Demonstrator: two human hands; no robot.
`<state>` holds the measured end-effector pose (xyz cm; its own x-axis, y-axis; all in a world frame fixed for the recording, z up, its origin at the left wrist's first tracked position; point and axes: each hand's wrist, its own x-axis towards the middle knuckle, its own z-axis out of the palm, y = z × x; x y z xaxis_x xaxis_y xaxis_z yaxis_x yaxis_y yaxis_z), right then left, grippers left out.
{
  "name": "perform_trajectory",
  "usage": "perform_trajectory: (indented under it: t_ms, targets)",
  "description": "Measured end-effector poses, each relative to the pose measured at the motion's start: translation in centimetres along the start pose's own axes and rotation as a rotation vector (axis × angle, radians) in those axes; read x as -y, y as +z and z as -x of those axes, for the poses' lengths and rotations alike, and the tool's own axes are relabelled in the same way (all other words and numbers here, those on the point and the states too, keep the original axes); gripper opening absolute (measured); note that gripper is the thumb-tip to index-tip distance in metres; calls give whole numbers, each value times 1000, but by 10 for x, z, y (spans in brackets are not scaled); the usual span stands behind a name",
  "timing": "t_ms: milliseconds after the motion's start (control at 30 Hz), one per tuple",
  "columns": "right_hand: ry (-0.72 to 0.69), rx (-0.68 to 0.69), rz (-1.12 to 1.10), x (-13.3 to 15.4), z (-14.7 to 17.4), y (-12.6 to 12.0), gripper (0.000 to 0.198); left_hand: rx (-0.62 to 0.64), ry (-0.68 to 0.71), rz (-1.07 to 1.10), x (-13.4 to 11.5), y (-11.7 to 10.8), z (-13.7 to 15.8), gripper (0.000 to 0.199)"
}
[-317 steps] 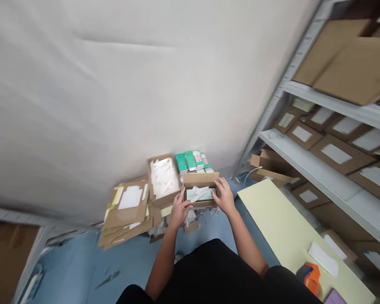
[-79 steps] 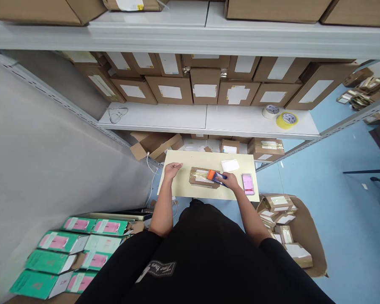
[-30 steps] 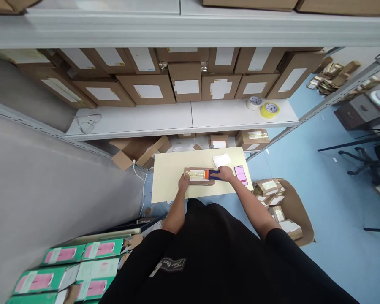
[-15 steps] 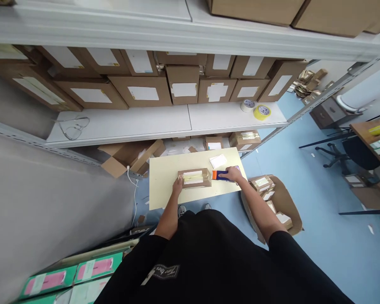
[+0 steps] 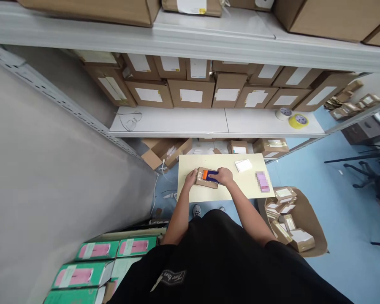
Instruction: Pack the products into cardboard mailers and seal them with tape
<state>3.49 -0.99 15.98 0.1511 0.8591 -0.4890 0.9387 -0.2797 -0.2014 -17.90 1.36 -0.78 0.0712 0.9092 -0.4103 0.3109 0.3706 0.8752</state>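
Note:
On the pale yellow board point(image 5: 193, 194) lies a small brown cardboard box point(image 5: 206, 183) with clear tape on it. My left hand point(image 5: 191, 178) grips the box's left end. In my right hand point(image 5: 224, 176) is a blue handheld tool with a flat orange end point(image 5: 205, 174). The tool lies over the top of the box, its orange end near my left fingers; I cannot tell its exact kind. A small stack of white paper labels point(image 5: 243, 165) rests behind my right hand. A blurred-out pink-purple item point(image 5: 262, 181) is at the board's right end.
Beyond the board stands a shelf point(image 5: 177, 120) with labelled boxes, a white tape roll point(image 5: 283, 113) and a yellow tape roll point(image 5: 298, 121). A large carton point(image 5: 313, 223) at right holds several parcels. Green boxes point(image 5: 98, 249) are stacked at lower left. A grey wall point(image 5: 66, 181) runs along the left.
The orange end of the tool has moved left from beside the box to over its top. The box appears turned and shorter in view. The camera view has shifted left.

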Motion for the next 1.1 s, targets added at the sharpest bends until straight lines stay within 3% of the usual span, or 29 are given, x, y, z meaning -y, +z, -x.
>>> perform_trajectory:
  t_ms: [67,167,333,467,567,667,767,867,1000,1100]
  targets:
    - [11,-12,19,19,-1,3,66,64,51,29,-3,0,6,62]
    - [18,-16,37,36,-4,2,67,33,31,-22,-7,1,10,64]
    - [29,-16,60,23,-9,-10,69,6,-57,-94,-16,23,7,62]
    - [69,5,53,-32,-3,-23,70,71,-39,-153,-30,73,7,59]
    - [94,4,38,-96,12,-29,65,114,-14,-205,-39,107,10,59]
    - [177,-57,24,-164,36,-31,59,144,16,-242,-42,123,10,59]
    - [244,-99,-12,-212,57,-27,56,160,63,-273,-41,123,7,58]
    - [279,-112,-40,-226,59,-16,54,170,74,-268,-38,118,4,58]
    - [260,-97,-105,-199,37,3,53,175,52,-177,-30,100,-2,61]
    - [205,-87,-197,-164,21,18,57,179,-15,-48,-19,68,-11,65]
